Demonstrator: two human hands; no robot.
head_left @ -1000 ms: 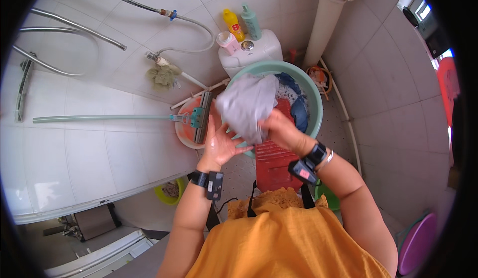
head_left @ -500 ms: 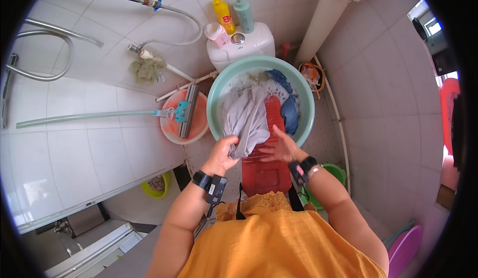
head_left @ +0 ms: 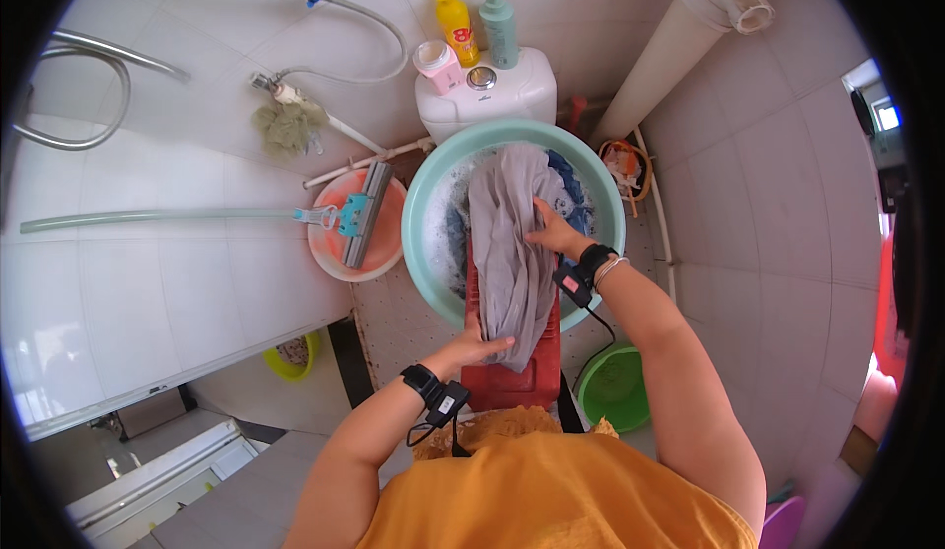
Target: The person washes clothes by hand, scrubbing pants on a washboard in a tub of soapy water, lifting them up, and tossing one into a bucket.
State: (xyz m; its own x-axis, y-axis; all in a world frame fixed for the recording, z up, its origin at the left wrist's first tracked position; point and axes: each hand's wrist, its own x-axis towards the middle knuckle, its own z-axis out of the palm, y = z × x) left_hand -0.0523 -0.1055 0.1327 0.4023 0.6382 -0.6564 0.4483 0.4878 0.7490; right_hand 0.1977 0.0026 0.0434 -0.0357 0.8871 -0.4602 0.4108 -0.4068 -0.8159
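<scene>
A wet grey garment (head_left: 514, 244) lies stretched lengthwise over a red washboard (head_left: 512, 384), its far end reaching into a large pale green basin (head_left: 416, 216) of suds. At the near end, my left hand (head_left: 471, 345) is closed on the garment's left edge, thumb across the cloth. Farther up, my right hand (head_left: 557, 234) grips its right edge, with part of the fingers hidden by the folds. Dark blue cloth (head_left: 576, 200) soaks beside it in the basin. The washboard leans from the basin toward my body, mostly covered by the garment.
Left of the basin stands a pink-white tub (head_left: 333, 262) with a sponge mop (head_left: 366, 216) across it. A toilet tank (head_left: 536, 91) behind bears a yellow bottle (head_left: 457, 30), a green pump bottle (head_left: 500, 30) and a pink jar (head_left: 439, 69). At right are a green basin (head_left: 612, 392) and a white pipe (head_left: 669, 52).
The garment has gone from bunched at the left to spread along the washboard. My right hand, open before, has moved forward and taken its right edge; my left hand has come nearer my body.
</scene>
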